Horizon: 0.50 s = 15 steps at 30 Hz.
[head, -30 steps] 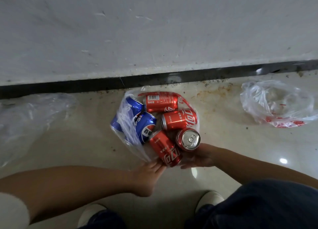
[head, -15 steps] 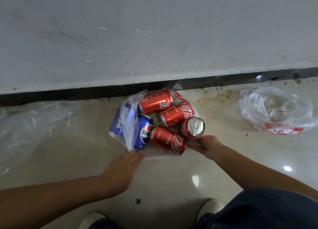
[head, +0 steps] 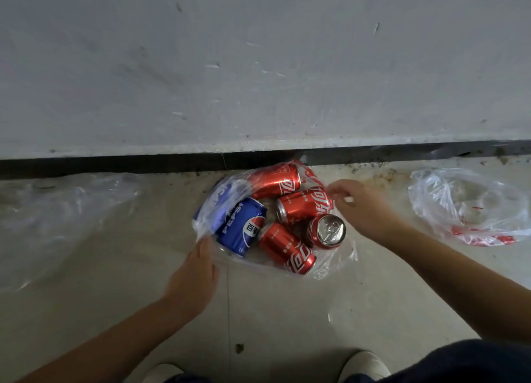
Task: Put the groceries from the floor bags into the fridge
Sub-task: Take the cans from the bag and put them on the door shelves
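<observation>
Head view: half a second ago the right hand (head: 363,207) lay at the near right of the cans, by the upright one; now it is at the far right edge of the clear bag (head: 334,260), fingers curled and pinching the plastic beside the middle red can (head: 303,206). The left hand (head: 194,279) has gone from the bare floor (head: 115,267) to the bag's near left edge, fingers straight and together, tips touching the plastic by the Pepsi can (head: 241,228).

The bag lies on the floor against the dark skirting (head: 115,164) at the foot of the wall (head: 258,66). The Pepsi can lies on its side, long axis running from near left to far right. A second blue can (head: 217,200) lies under plastic to its left. The far red can (head: 275,181) and the middle one lie nearly crosswise, tops to the left. The near red can (head: 287,249) points toward the near right. One red can (head: 327,231) stands upright, top to the camera.

Two more clear bags lie to the left (head: 57,218) and right (head: 465,204).
</observation>
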Each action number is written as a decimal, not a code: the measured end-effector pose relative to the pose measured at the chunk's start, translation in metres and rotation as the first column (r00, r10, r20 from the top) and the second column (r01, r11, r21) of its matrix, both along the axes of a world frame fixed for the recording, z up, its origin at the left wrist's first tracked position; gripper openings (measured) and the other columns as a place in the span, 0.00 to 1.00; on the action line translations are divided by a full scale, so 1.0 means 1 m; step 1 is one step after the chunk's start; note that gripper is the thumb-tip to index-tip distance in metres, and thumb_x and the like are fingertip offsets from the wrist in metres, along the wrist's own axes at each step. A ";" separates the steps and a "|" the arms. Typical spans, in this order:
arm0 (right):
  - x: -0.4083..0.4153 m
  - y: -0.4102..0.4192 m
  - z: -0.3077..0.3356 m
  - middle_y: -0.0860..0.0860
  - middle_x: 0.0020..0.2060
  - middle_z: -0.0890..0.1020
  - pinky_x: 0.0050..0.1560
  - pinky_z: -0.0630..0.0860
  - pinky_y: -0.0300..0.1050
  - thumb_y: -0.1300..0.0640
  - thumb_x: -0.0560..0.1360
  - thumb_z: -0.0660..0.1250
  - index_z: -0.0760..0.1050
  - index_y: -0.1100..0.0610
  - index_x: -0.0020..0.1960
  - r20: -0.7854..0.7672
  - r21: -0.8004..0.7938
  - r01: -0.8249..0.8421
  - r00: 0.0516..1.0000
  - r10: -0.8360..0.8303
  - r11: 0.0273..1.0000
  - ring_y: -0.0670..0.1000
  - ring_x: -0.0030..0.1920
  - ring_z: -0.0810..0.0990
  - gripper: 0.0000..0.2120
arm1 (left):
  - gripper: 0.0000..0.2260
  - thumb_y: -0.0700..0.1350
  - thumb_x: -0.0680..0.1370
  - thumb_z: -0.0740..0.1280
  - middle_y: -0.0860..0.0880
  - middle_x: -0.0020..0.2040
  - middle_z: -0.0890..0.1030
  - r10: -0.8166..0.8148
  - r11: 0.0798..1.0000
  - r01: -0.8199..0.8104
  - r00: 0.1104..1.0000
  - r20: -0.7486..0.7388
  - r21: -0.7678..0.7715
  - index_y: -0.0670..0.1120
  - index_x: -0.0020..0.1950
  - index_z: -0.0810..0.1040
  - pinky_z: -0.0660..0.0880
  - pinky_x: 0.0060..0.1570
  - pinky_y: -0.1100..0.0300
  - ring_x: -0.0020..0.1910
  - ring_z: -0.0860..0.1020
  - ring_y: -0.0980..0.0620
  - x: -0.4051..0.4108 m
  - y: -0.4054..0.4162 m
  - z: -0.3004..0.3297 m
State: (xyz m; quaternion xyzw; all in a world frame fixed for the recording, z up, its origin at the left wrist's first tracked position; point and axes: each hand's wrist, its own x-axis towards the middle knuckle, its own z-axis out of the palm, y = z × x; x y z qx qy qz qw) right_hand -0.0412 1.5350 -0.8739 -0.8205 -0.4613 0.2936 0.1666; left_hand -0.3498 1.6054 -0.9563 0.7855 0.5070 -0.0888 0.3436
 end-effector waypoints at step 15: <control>-0.114 0.102 -0.029 0.63 0.56 0.78 0.46 0.67 0.45 0.59 0.80 0.56 0.73 0.67 0.59 -0.130 -0.441 -0.255 0.967 0.220 0.861 0.60 0.51 0.76 0.15 | 0.17 0.40 0.79 0.59 0.35 0.60 0.75 0.343 0.922 -0.355 0.934 -0.098 -0.157 0.33 0.65 0.68 0.72 0.55 0.54 0.59 0.74 0.36 0.052 0.084 -0.010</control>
